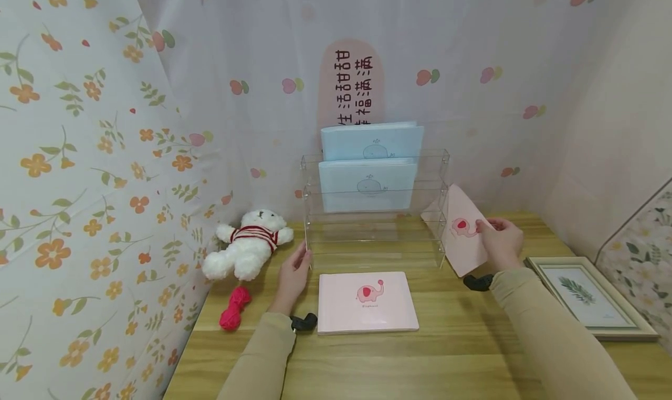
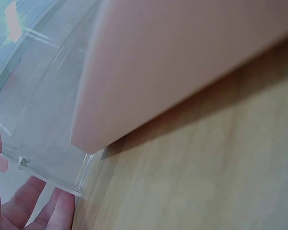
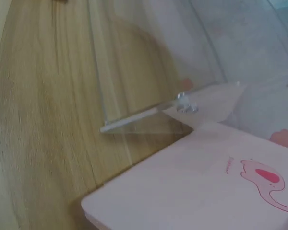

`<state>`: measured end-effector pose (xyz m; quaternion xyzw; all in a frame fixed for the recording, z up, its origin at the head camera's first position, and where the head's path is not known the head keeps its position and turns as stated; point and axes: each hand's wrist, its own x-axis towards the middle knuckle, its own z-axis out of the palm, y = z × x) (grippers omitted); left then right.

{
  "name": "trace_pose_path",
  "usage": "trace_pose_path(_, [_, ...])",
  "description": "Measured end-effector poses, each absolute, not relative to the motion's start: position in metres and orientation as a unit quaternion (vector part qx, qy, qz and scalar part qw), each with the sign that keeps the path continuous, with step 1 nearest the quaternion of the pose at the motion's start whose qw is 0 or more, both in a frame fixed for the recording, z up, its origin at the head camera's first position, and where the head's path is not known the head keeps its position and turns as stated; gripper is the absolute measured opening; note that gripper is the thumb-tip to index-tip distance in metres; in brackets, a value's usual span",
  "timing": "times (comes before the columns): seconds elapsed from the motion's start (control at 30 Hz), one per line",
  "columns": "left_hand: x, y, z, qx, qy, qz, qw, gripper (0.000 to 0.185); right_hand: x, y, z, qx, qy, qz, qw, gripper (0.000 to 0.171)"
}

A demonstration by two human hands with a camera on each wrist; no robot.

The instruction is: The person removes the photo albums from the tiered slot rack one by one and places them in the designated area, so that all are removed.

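A pink book (image 1: 367, 302) lies flat on the table (image 1: 451, 353), between the arms; the left hand (image 1: 294, 272) rests its fingers on the left edge of the clear rack (image 1: 375, 237), whether they curl round it I cannot tell; the right hand (image 1: 501, 242) pinches a second pink book (image 1: 462, 237), tilted, at the rack's right side; two blue books (image 1: 367, 184) stand in the rack; a plush bear (image 1: 247, 245) and red yarn (image 1: 234, 308) lie left, a framed picture (image 1: 588, 295) right.

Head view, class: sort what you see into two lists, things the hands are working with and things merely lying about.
In use: clear acrylic tiered rack, touched by left hand; pink elephant booklet, held by right hand; second pink elephant booklet; two blue whale booklets.

Lying about: white teddy bear; pink yarn; framed leaf picture.
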<state>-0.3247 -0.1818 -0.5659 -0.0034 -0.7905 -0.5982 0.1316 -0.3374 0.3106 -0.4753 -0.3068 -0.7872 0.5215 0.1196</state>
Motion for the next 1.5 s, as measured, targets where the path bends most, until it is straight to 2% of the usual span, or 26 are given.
trace_pose_path(0.63, [-0.324, -0.183, -0.565, -0.004, -0.789, -0.603, 0.123, 0.044, -0.333, 0.339, -0.488, -0.222, -0.864, 0.442, 0.096, 0.071])
trace_pose_path(0.93, [-0.325, -0.183, -0.567, -0.001, -0.79, -0.6, 0.126, 0.043, -0.332, 0.352, -0.503, -0.18, -0.899, 0.389, 0.085, 0.069])
trace_pose_path(1.17, [-0.325, -0.181, -0.567, -0.006, -0.786, -0.605, 0.128, 0.044, -0.327, 0.359, -0.516, -0.177, -0.916, 0.358, 0.042, 0.061])
trace_pose_path(1.5, [-0.326, -0.182, -0.567, -0.006, -0.78, -0.613, 0.126, 0.047, -0.334, 0.359, -0.519, -0.137, -0.951, 0.272, -0.048, 0.068])
